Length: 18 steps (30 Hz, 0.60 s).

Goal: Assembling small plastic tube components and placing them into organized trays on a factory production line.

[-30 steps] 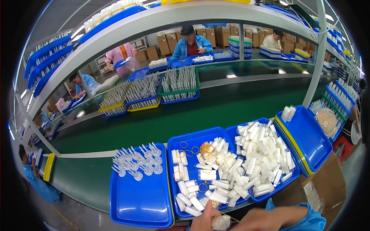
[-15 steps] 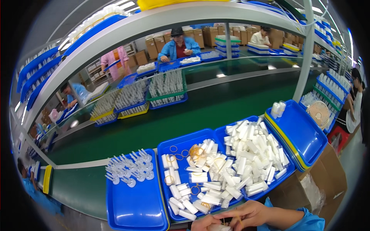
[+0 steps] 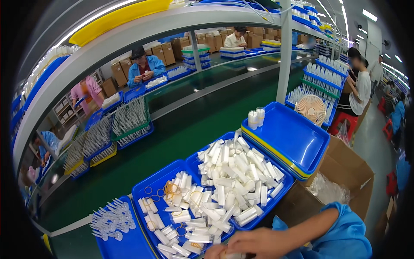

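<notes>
At the lower edge, my right hand (image 3: 263, 242) is closed, its fingertips bent around a whitish piece (image 3: 235, 255) that is mostly cut off by the frame. Beside it my left hand (image 3: 215, 251) shows only in part, with curled fingers against the same piece. Just beyond them lies a blue tray (image 3: 137, 190) of white rectangular pieces (image 3: 199, 223) in clear sleeves, with tan rubber bands (image 3: 171, 188) on and beside them. A second blue tray (image 3: 192, 162), to its right, is heaped with similar white pieces (image 3: 235, 172).
Stacked blue and yellow trays (image 3: 297, 134) stand right, with white rolls (image 3: 256, 117) and a round fan (image 3: 311, 108). An open carton (image 3: 353, 172) is below. Left, a blue tray (image 3: 125, 241) bears clear stemmed parts (image 3: 113, 220). A frame post (image 3: 284, 56) rises beyond.
The view has swung right, so the trays appear farther left. The rubber band stretched between my fingers no longer shows, and my hands have come closer together over the whitish piece.
</notes>
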Available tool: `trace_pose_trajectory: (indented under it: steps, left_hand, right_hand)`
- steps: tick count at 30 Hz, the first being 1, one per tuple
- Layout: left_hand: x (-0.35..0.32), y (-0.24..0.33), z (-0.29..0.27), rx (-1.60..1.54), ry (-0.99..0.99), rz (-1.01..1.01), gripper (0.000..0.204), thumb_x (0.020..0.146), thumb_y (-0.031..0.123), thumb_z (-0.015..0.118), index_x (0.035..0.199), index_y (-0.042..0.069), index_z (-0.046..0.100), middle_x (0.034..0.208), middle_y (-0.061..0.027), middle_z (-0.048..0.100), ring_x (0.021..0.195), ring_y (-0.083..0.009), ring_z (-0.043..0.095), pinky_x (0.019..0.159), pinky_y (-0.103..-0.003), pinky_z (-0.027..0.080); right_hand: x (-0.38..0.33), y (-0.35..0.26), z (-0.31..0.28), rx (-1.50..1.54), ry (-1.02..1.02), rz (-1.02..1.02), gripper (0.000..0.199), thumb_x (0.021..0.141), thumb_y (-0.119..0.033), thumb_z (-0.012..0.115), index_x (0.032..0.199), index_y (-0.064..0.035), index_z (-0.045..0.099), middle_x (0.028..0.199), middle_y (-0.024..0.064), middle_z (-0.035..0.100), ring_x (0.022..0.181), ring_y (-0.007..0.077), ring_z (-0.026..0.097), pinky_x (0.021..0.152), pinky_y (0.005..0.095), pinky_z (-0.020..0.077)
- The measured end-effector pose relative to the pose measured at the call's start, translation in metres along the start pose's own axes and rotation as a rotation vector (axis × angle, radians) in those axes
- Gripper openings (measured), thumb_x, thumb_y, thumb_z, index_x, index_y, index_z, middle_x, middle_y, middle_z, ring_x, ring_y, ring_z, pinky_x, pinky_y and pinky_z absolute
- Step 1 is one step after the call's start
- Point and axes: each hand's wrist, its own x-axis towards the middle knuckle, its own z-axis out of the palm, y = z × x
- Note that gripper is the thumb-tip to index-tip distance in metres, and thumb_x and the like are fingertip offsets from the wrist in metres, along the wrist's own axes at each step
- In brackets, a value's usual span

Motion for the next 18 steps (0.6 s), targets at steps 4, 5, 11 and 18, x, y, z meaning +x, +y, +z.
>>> trace_pose_trajectory:
  steps: [4,5,11,18]
  left_hand:
    - [-0.018,0.000,0.000,0.051,0.376,0.091,0.099,0.063,0.008,0.068,0.139,0.028,0.007,0.132,-0.0274,0.024,0.118,-0.0500,0.032,0.096,-0.060,0.027]
    - [-0.023,-0.002,-0.006,0.095,0.439,0.108,0.099,0.063,0.009,0.067,0.139,0.028,0.006,0.133,-0.0272,0.021,0.119,-0.0494,0.031,0.097,-0.060,0.027]
    - [-0.042,-0.012,-0.049,0.224,0.551,-0.143,0.084,0.068,0.009,0.063,0.137,0.012,0.016,0.133,-0.0270,0.021,0.120,-0.0453,0.032,0.097,-0.054,0.031]
    - [-0.085,-0.053,-0.136,0.722,0.319,-0.437,0.061,0.069,0.003,0.059,0.127,0.002,0.039,0.128,-0.0216,0.036,0.118,-0.0373,0.038,0.096,-0.048,0.036]
  right_hand:
    - [0.029,0.016,-0.093,-0.157,0.216,0.218,0.029,0.071,-0.017,0.070,0.097,-0.0076,0.059,0.093,0.0088,0.057,0.079,0.0214,0.059,0.067,0.0311,0.0498]
    - [0.037,0.033,-0.119,-0.371,0.405,0.276,0.028,0.070,-0.013,0.070,0.095,-0.0068,0.060,0.089,0.0097,0.059,0.074,0.0201,0.060,0.063,0.0299,0.0497]
    - [0.038,0.169,-0.258,-0.833,0.753,0.529,0.030,0.070,-0.023,0.071,0.088,-0.0030,0.059,0.081,0.0173,0.063,0.074,0.0310,0.062,0.066,0.0367,0.0490]
    - [0.043,0.263,-0.271,-0.777,0.635,0.726,0.036,0.068,-0.034,0.074,0.083,-0.0032,0.062,0.080,0.0183,0.064,0.074,0.0297,0.063,0.068,0.0377,0.0487]
